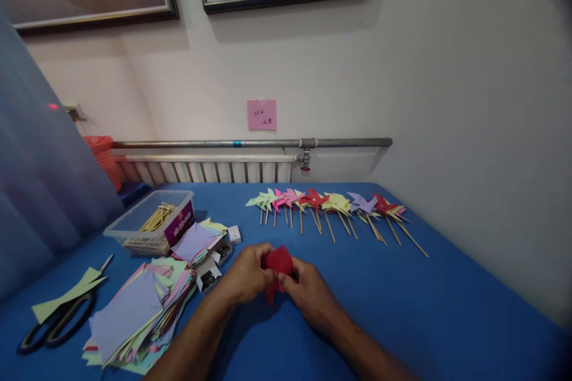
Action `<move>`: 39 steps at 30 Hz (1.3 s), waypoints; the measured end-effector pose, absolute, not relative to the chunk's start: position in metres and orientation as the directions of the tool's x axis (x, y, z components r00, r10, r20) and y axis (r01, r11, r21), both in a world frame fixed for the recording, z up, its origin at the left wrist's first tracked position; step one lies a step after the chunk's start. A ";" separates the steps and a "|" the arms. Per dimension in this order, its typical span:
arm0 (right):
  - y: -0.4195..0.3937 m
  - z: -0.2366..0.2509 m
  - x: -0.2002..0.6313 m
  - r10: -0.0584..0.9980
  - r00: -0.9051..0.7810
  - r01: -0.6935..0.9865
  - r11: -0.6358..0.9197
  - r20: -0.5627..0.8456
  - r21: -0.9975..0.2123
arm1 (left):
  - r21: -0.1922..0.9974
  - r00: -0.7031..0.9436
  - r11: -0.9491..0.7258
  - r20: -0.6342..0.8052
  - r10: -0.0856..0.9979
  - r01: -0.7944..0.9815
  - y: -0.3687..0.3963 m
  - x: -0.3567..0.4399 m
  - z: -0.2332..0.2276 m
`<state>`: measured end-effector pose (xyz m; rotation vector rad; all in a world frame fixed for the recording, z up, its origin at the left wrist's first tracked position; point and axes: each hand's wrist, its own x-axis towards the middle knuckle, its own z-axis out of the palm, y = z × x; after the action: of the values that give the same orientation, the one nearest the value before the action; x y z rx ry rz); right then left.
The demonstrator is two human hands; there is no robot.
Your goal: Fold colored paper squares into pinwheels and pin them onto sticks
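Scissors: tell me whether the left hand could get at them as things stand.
Probably yes, once it lets go. The scissors lie uncovered on the table far to the left, with only a paper strip across them. But the left hand and right hand both pinch the red paper.

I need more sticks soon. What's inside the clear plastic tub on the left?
The clear plastic tub holds a bundle of thin wooden sticks leaning toward its far end. Its purple label hides whatever lies behind that wall.
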<state>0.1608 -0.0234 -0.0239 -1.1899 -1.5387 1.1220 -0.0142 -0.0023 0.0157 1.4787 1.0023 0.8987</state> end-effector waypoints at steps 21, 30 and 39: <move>-0.022 -0.034 0.154 0.995 -0.067 -0.336 0.041 0.067 -0.941 | 0.945 0.162 0.084 -0.033 0.986 -0.316 0.001 -0.003 0.015; -0.016 -0.046 0.152 0.997 0.073 -0.236 0.022 0.005 -0.971 | 0.936 0.155 0.105 -0.055 0.986 -0.336 -0.003 0.010 0.010; -0.018 -0.039 0.153 0.997 0.071 -0.114 -0.027 -0.035 -0.993 | 0.923 0.154 0.185 -0.140 0.978 -0.337 -0.003 0.005 0.014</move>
<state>0.1528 -0.0181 -0.0393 -1.1820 -1.0580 1.2294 0.0051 -0.0028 0.0136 0.8864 0.9314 1.1462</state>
